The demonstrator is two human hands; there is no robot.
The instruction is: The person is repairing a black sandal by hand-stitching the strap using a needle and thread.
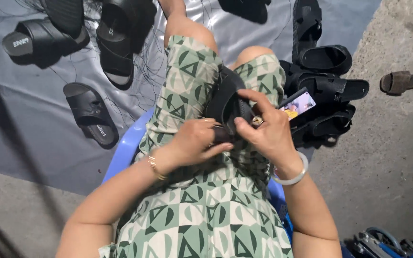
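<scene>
A black sandal [225, 98] lies between my knees, over green patterned clothing. My left hand [194, 141], with a gold bracelet on its wrist, grips the sandal's near end from the left. My right hand [266, 129], with a pale bangle at the wrist, closes on the sandal from the right, its fingers pinching the strap at the top. What lies under my fingers is hidden.
I sit on a blue plastic stool [125, 145]. Several black sandals [92, 114] lie on a grey sheet [20, 129] to the left. More black sandals are stacked [328, 86] at the right with a phone [298, 104]. A brown sandal [400, 82] rests on the concrete.
</scene>
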